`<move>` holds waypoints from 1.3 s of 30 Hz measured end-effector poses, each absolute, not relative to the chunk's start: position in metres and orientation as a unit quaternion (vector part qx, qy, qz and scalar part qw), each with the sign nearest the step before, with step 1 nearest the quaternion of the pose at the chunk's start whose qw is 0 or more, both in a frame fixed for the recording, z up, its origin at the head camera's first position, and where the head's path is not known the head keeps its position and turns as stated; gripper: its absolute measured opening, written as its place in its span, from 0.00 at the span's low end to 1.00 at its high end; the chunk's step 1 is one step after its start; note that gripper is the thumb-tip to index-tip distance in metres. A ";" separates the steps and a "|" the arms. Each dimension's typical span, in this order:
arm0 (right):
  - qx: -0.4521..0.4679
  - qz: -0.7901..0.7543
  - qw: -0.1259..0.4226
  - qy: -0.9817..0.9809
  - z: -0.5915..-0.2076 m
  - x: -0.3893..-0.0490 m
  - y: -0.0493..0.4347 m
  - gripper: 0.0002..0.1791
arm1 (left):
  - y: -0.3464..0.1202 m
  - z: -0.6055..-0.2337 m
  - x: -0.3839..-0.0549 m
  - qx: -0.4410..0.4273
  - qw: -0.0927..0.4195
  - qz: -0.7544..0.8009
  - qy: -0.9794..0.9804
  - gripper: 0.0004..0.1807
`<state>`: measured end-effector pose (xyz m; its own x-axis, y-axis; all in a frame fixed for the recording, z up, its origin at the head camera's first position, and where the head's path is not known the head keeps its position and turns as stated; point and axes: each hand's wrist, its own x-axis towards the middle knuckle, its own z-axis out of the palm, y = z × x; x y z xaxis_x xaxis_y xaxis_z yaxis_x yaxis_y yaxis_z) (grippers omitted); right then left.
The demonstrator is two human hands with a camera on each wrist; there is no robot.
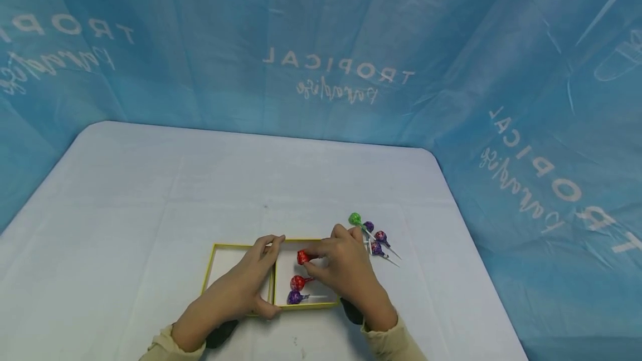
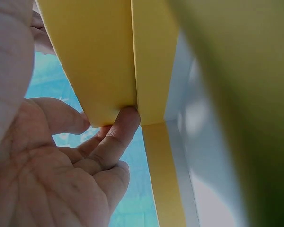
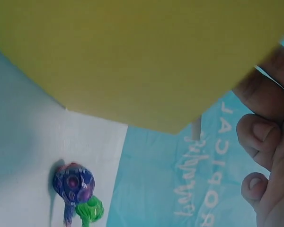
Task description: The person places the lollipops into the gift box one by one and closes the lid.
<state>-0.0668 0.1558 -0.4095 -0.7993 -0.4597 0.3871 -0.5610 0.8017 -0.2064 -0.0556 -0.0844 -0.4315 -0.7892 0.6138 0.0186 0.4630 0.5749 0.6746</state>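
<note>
With thumb and fingers, my right hand [image 1: 346, 263] pinches a red-wrapped lollipop [image 1: 303, 257] above the yellow-edged box [image 1: 309, 306]. Inside that box lie another red lollipop [image 1: 297, 283] and a purple one [image 1: 295, 297], its white stick pointing right. My left hand [image 1: 243, 283] grips the box at its left side, thumb at the near edge and fingertips at the far edge. In the left wrist view, fingertips [image 2: 128, 118] touch the yellow wall [image 2: 92, 56]. A box wall covers much of the right wrist view, and the held lollipop is hidden there.
A second yellow-edged tray [image 1: 210, 266] sits against the box's left side, partly under my left hand. Right of the box lies a loose group of lollipops, one green [image 1: 355, 219] and several purple [image 1: 380, 237], on the white table [image 1: 150, 194]. Blue curtains [image 1: 321, 27] stand behind and beside it.
</note>
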 end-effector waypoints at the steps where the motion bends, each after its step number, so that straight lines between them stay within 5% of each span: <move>1: 0.275 0.158 0.158 -0.935 -0.410 -0.067 0.155 0.09 | -0.084 -0.432 -0.056 0.307 0.108 0.346 0.880 0.67; 10: 0.299 0.155 0.153 -0.929 -0.408 -0.068 0.150 0.08 | -0.082 -0.433 -0.058 0.305 0.107 0.343 0.882 0.68; 21: 0.275 0.122 0.061 -0.952 -0.419 -0.068 0.151 0.07 | -0.079 -0.434 -0.057 0.298 0.106 0.348 0.883 0.68; 39: 0.248 0.123 0.047 -0.960 -0.428 -0.063 0.142 0.08 | -0.087 -0.432 -0.051 0.293 0.105 0.358 0.881 0.68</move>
